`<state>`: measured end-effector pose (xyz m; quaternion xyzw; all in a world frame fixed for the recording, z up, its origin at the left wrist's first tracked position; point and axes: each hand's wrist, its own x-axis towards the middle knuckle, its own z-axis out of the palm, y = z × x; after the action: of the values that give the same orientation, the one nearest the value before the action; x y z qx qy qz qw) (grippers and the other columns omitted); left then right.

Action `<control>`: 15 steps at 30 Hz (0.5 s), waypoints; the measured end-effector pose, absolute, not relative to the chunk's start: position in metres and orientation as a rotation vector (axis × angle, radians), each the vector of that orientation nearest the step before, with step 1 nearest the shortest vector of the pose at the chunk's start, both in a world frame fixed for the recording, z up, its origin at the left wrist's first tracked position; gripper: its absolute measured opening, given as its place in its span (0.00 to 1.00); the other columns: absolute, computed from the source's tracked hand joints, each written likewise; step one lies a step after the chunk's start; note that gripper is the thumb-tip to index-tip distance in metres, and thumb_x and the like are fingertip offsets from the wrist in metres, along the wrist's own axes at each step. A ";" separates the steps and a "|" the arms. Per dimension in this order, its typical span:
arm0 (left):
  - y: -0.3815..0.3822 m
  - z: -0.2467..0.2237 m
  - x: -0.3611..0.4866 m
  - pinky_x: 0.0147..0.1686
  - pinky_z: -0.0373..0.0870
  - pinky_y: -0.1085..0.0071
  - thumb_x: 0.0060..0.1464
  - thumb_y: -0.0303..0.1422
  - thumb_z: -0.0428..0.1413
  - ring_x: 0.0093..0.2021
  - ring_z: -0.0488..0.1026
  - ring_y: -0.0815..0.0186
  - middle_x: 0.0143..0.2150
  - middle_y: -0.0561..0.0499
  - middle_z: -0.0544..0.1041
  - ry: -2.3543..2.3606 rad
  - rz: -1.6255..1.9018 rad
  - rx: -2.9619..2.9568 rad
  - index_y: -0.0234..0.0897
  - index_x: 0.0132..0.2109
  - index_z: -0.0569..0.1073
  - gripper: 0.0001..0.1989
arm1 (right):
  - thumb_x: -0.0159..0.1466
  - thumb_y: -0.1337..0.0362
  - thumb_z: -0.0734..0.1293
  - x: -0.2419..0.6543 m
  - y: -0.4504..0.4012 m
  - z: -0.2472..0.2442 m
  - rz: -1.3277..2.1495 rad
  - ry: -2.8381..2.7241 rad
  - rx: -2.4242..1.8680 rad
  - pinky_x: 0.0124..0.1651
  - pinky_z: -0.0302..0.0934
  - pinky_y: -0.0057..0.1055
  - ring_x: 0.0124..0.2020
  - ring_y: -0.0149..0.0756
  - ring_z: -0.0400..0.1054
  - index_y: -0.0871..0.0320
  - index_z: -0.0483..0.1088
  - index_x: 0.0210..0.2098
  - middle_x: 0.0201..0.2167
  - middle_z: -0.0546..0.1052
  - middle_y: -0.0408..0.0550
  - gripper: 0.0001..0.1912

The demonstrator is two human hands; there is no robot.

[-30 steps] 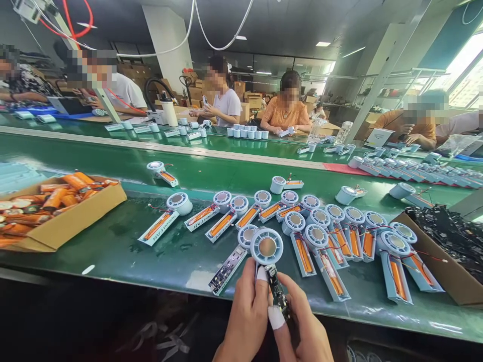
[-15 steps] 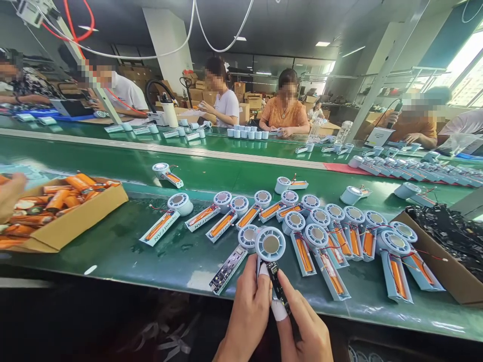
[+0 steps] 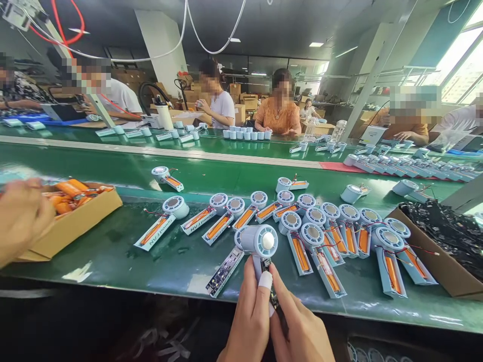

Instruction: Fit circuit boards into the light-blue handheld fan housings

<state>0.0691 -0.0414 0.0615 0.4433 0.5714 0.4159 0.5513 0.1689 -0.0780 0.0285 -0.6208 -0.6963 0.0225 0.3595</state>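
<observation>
Since the earlier frame, the held fan [image 3: 260, 240] has been turned so that the side of its round head is shown and its silver disc is angled toward the right, while a co-worker's hand [image 3: 26, 216], blurred, has been brought farther over the cardboard box [image 3: 83, 218] of orange cells [image 3: 71, 188] at the left. The held fan is kept upright above the near edge of the green surface [image 3: 158, 274], its handle wrapped by the closed fingers of the left hand [image 3: 247, 311], whose thumb is capped with a white cover [image 3: 265, 279]. A dark circuit board [image 3: 273, 299] is gripped by the narrowed fingers of the right hand [image 3: 298, 322], close against the handle; whether it is seated inside cannot be told. Just to the left, a second board [image 3: 225, 271] is seen in the handle of a fan laid on the surface, that fan's head being largely hidden. Beyond, blue fans [image 3: 234, 206] with orange cells in their open handles are spread out, and at the right black wired parts [image 3: 449, 231] are heaped in a brown box [image 3: 433, 266]. Across the line, a person in an orange top [image 3: 279, 115] is seated.
</observation>
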 end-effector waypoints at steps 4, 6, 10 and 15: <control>-0.034 0.053 0.064 0.67 0.62 0.61 0.67 0.46 0.44 0.72 0.56 0.56 0.69 0.45 0.68 1.332 0.989 1.171 0.38 0.67 0.64 0.28 | 0.59 0.70 0.60 0.180 -0.079 0.036 -0.070 -2.036 -1.606 0.14 0.65 0.24 0.18 0.39 0.75 0.56 0.36 0.75 0.29 0.82 0.45 0.48; -0.031 0.047 0.062 0.61 0.70 0.60 0.67 0.48 0.44 0.67 0.66 0.53 0.63 0.43 0.75 1.324 0.966 1.255 0.39 0.64 0.68 0.27 | 0.60 0.70 0.59 0.179 -0.077 0.038 -0.140 -2.059 -1.546 0.17 0.69 0.25 0.23 0.40 0.78 0.59 0.33 0.75 0.37 0.84 0.51 0.48; -0.028 0.054 0.059 0.51 0.78 0.61 0.67 0.45 0.45 0.56 0.77 0.54 0.54 0.44 0.81 1.325 0.933 1.362 0.40 0.60 0.73 0.24 | 0.62 0.72 0.55 0.171 -0.074 0.033 -0.189 -1.915 -1.552 0.24 0.74 0.30 0.35 0.46 0.81 0.62 0.30 0.75 0.51 0.80 0.60 0.45; -0.024 0.076 0.037 0.41 0.79 0.68 0.67 0.36 0.47 0.41 0.82 0.60 0.42 0.47 0.84 1.298 1.007 1.902 0.42 0.49 0.79 0.16 | 0.70 0.67 0.53 0.178 -0.072 0.024 -0.177 -1.817 -1.640 0.20 0.70 0.27 0.28 0.42 0.80 0.62 0.36 0.75 0.44 0.82 0.60 0.37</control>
<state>0.0366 -0.0241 0.0765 0.7197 0.4912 0.3811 0.3090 0.1780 -0.0721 0.0242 -0.6291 -0.6971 -0.0679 0.3371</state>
